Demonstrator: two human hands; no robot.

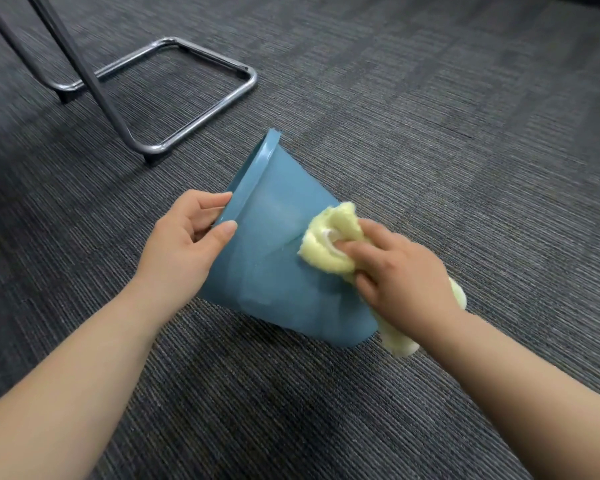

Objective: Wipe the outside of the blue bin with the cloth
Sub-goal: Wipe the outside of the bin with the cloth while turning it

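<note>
The blue bin lies tipped on its side on the carpet, its open rim facing left and away. My left hand grips that rim, thumb on the outside wall and fingers curled inside. A fluffy yellow cloth is bunched against the bin's upper outside wall near its base. My right hand presses down on the cloth and holds it, with a tail of cloth hanging below the wrist.
Grey striped carpet covers the whole floor. A chrome tubular chair base with dark slanted legs stands at the upper left, just beyond the bin's rim.
</note>
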